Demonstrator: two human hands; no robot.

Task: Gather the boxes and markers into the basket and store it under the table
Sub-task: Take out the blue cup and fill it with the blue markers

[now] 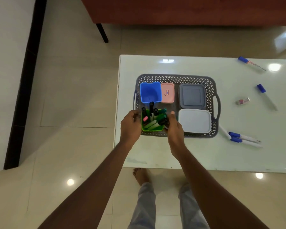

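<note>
A grey perforated basket (pixel 175 78) stands on the white glass table (pixel 205 154). Inside it are an empty blue cup (pixel 150 92), a pink lidded box (pixel 167 93), a grey lidded box (pixel 192 96) and a white lidded box (pixel 194 120). A green cup (pixel 153 128) full of green and black markers sits in the basket's front left corner. My left hand (pixel 130 125) grips its left side and my right hand (pixel 174 127) its right side. Blue-capped markers lie loose on the table: one (pixel 251 63) at the far right, one (pixel 266 96) at the right, two (pixel 244 138) beside the basket.
A small pink eraser (pixel 243 101) lies right of the basket. A white marker (pixel 224 132) rests against the basket's front right corner. A red-brown sofa (pixel 172 10) with a black leg stands beyond the table. My feet are on the tiled floor by the table's near edge.
</note>
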